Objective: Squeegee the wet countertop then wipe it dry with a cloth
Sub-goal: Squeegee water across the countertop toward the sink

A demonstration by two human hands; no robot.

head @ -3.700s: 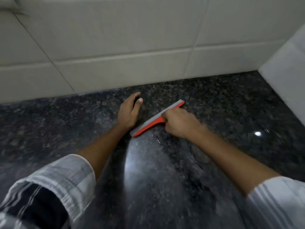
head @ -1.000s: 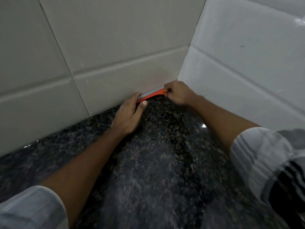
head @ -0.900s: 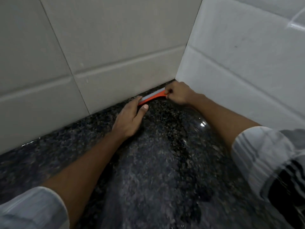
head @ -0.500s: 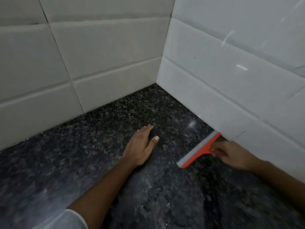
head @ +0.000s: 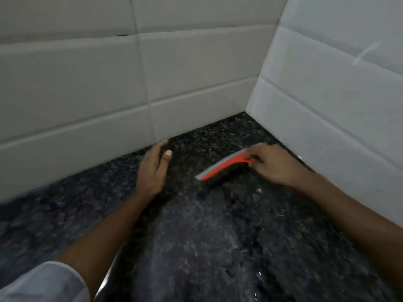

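Observation:
An orange squeegee (head: 222, 165) with a grey rubber blade lies slanted on the dark speckled granite countertop (head: 218, 236), near the right wall. My right hand (head: 274, 165) grips its handle end. My left hand (head: 153, 168) rests flat on the counter to the left of the blade, fingers pointing at the back wall, holding nothing. Small wet glints show on the stone in front of the squeegee. No cloth is in view.
A white tiled back wall (head: 130, 83) and a white tiled right wall (head: 338, 94) meet in a corner (head: 248, 110) just beyond the hands. The counter stretches left and toward me.
The squeegee was pulled from the corner at the back wall toward me along the right wall, and now sits closer to the corner again. My left hand stayed flat on the stone.

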